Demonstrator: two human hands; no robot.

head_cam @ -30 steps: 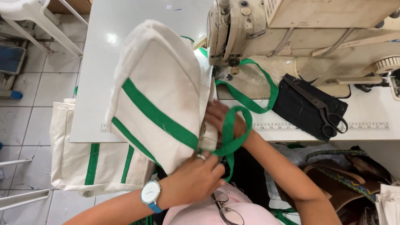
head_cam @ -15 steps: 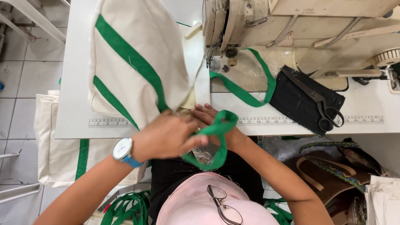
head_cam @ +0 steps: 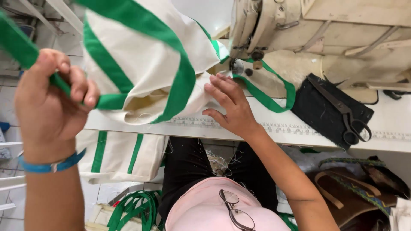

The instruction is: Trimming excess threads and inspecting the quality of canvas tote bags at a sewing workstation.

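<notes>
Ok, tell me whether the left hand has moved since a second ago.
Yes. The left hand has swung up and out to the left, away from the sewing machine, pulling the green strap with it. Earlier it sat low by the table edge.

**Around the sewing station**

A cream sewing machine (head_cam: 317, 38) stands at the far side of the white worktop (head_cam: 385, 128). Black scissors (head_cam: 342, 113) lie on a dark cloth (head_cam: 317, 107) near the worktop's front edge. Below that edge, glasses (head_cam: 235, 209) hang on a pink shirt (head_cam: 201, 211), with green straps (head_cam: 135, 209) on the floor.
</notes>
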